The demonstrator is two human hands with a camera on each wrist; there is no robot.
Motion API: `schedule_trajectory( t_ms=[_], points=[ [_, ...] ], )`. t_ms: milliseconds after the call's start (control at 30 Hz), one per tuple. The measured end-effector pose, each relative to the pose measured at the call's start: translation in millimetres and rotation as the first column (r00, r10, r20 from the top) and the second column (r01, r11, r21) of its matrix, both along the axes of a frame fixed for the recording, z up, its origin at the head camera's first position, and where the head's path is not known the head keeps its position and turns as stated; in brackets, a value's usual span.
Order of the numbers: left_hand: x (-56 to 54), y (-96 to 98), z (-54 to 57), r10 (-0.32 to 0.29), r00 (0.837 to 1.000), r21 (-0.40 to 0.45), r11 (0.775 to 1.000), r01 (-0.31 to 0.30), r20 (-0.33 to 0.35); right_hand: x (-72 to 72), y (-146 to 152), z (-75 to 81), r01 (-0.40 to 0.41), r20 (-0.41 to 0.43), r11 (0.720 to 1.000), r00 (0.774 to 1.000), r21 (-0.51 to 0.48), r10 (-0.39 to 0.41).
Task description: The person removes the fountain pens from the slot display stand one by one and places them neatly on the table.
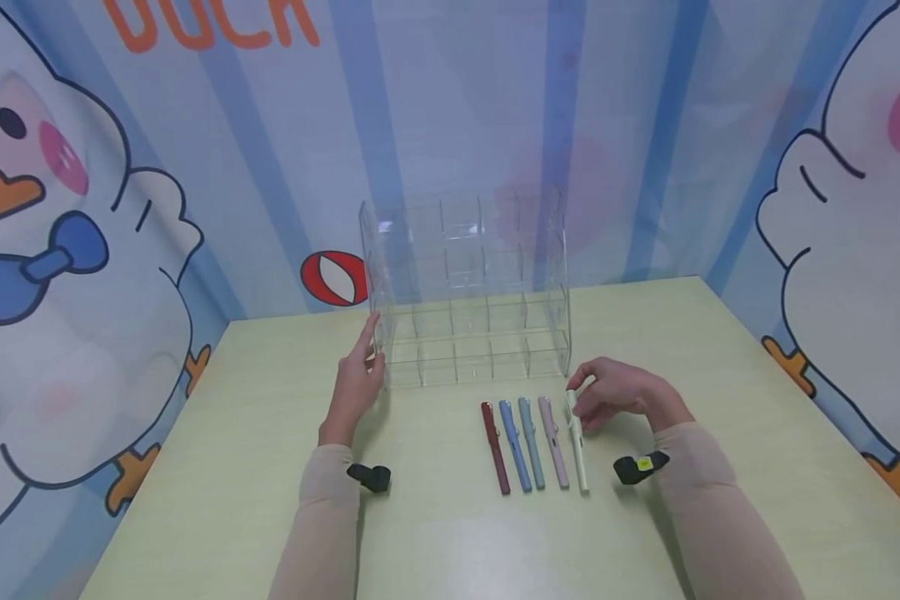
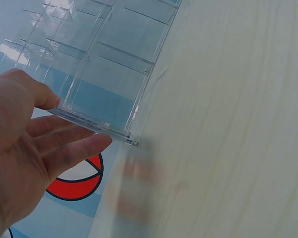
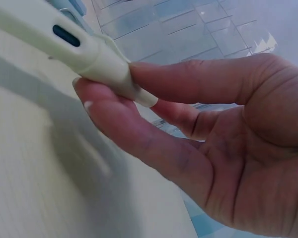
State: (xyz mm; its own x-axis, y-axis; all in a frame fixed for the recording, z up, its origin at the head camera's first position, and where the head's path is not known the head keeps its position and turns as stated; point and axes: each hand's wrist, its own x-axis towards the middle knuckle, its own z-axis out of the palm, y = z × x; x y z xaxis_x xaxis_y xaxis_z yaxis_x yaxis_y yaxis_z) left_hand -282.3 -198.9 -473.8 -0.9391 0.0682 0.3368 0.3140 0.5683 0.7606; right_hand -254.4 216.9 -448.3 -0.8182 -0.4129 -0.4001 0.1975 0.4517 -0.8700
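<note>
A clear plastic compartment rack point(image 1: 471, 323) stands at the back of the table, its tiers rising toward the wall. My left hand point(image 1: 356, 379) holds its left side, with the thumb at the panel's edge and the fingers along the outside in the left wrist view. With thumb and fingertips my right hand point(image 1: 615, 390) pinches the upper end of a white pen point(image 1: 578, 450), whose dark slot shows in the right wrist view. Left of it lie a lilac pen point(image 1: 553, 443), a teal pen point(image 1: 532, 443), a blue pen point(image 1: 515, 446) and a dark red pen point(image 1: 496, 448), side by side.
The pale wood-grain table point(image 1: 435, 533) meets a blue striped backdrop point(image 1: 450, 108) printed with cartoon ducks. A red and white ball point(image 1: 335, 278) is printed on it, left of the rack. Small black cameras point(image 1: 375, 477) sit at both wrists.
</note>
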Motion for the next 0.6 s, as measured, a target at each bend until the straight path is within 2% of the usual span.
schedule_trajectory(
  t_ms=[600],
  points=[
    [-0.1, -0.7, -1.3, 0.005, 1.0, -0.021, 1.0, -0.006, -0.015, -1.2, -11.9, -4.8, 0.036, 0.006, 0.991, 0.999, 0.127, -0.037]
  ],
)
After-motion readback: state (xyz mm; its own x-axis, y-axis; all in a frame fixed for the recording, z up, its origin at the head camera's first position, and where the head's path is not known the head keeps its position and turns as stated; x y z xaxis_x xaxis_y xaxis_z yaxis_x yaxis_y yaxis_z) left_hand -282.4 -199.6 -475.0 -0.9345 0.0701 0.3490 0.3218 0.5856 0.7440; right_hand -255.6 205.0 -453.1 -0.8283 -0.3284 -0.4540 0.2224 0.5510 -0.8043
